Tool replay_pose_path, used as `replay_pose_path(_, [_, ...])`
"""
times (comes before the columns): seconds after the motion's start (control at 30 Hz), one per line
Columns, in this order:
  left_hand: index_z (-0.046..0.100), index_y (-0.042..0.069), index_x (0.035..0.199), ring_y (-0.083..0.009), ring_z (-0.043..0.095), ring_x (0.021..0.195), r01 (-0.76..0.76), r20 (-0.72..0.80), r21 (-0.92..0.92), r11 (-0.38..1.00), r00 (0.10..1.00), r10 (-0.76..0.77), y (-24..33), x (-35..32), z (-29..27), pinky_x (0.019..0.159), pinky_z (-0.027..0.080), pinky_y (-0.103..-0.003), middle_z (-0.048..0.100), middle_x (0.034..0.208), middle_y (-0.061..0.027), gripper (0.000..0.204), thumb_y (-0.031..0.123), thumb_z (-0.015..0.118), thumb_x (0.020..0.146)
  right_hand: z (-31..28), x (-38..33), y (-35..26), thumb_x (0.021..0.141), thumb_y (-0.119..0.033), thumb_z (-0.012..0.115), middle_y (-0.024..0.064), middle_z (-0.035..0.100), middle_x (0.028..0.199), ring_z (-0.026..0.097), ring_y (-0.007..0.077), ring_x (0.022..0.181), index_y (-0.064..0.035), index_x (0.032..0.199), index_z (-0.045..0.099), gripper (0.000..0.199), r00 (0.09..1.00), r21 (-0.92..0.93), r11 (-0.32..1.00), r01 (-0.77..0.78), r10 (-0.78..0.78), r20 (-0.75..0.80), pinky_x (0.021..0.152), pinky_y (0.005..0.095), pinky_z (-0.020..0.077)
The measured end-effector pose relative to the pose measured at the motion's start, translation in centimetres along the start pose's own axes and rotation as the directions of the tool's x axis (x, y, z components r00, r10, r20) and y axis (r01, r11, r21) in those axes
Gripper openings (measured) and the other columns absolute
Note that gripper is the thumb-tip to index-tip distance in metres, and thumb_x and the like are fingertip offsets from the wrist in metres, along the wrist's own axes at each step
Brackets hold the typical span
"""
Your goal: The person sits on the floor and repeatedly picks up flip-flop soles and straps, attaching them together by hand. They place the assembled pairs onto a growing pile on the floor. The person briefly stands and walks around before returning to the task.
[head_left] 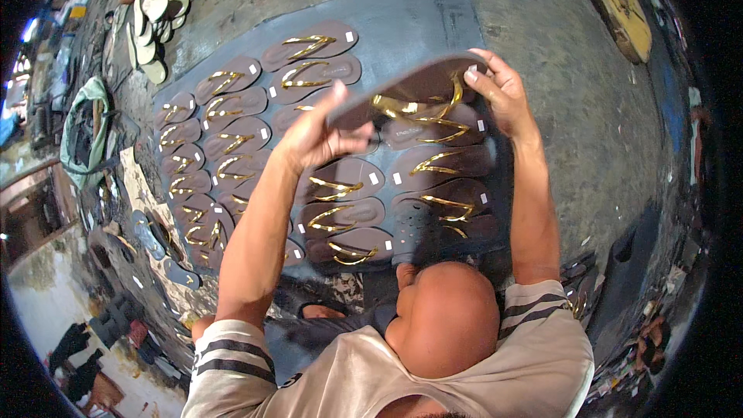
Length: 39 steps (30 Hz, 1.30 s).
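Observation:
A brown flip-flop with a shiny gold strap is raised at a slant above rows of similar footwear. My right hand is closed on its far right end, thumb on the upper face. At the other end, my left hand has its fingers spread around the sole and slightly blurred; whether they touch it is unclear. Below lie brown flip-flops with gold straps, such as one flip-flop under the right forearm and another flip-flop by the left wrist. Many bear small white stickers.
A blue-grey sheet lies under the rows. Pale soles are piled at the upper left, near a greenish sack. A yellowish board lies at the upper right. A dark clog with holes is at the sheet's near side.

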<state>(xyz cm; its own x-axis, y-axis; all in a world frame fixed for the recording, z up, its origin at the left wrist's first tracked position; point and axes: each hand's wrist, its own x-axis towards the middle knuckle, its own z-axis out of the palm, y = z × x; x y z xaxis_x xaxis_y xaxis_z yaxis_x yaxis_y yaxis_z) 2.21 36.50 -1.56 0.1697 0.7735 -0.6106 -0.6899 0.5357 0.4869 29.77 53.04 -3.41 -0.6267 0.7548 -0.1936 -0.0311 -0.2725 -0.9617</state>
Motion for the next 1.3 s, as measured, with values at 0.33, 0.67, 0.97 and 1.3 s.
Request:
replay_pose_path(0.33, [0.066, -0.001, 0.107, -0.0122, 0.064, 0.069, -0.015, -0.504, 0.654, 0.757, 0.737, 0.45, -0.9, 16.3, -7.0, 0.066, 0.055, -0.026, 0.07, 0.085, -0.0057, 0.028, 0.011, 0.073, 0.082, -4.0, 8.1, 8.4, 0.087, -0.005, 0.062, 0.0122, 0.06, 0.112, 0.062, 0.0191, 0.092, -0.0047, 0.128, 0.049, 0.043, 0.95, -0.245, 0.963, -0.115, 0.035, -0.309, 0.077, 0.0345, 0.0517])
replay_pose_path(0.67, [0.067, 0.003, 0.088, -0.0257, 0.069, 0.077, 0.213, -0.319, 0.946, 0.244, 0.743, 0.588, -0.5, 17.3, -6.1, 0.071, 0.053, -0.036, 0.071, 0.083, -0.0135, 0.03, 0.031, 0.073, 0.079, -7.8, 8.5, 10.5, 0.078, -0.019, 0.073, 0.0206, 0.058, 0.111, 0.053, 0.0362, 0.109, -0.0084, 0.114, 0.06, 0.039, 0.951, -0.93, 0.368, -0.02, -0.281, -0.131, 0.092, 0.0461, 0.0442])
replay_pose_path(0.97, [0.059, 0.006, 0.118, -0.0361, 0.056, 0.104, -0.159, 0.012, 0.979, 0.125, 0.662, 0.749, -3.6, 9.4, -6.3, 0.093, 0.045, -0.043, 0.06, 0.109, -0.0185, 0.042, 0.026, 0.067, 0.082, -5.2, 6.1, 13.4, 0.086, -0.023, 0.066, 0.0163, 0.058, 0.123, 0.055, 0.031, 0.113, -0.0058, 0.125, 0.057, 0.044, 0.913, -0.837, 0.538, -0.101, -0.284, -0.293, 0.101, 0.041, 0.0404])
replay_pose_path(1.3, [0.061, 0.012, 0.119, -0.0342, 0.055, 0.114, 0.903, -0.818, 0.279, 0.327, 0.045, 0.574, -12.0, -25.9, -27.1, 0.095, 0.038, -0.056, 0.058, 0.12, -0.0152, 0.053, 0.032, 0.075, 0.073, 2.9, 5.3, 10.9, 0.097, -0.019, 0.057, 0.0135, 0.053, 0.129, 0.054, 0.022, 0.114, -0.0016, 0.129, 0.054, 0.037, 0.84, -0.719, 0.692, 0.058, -0.424, -0.34, 0.096, 0.0335, 0.0449])
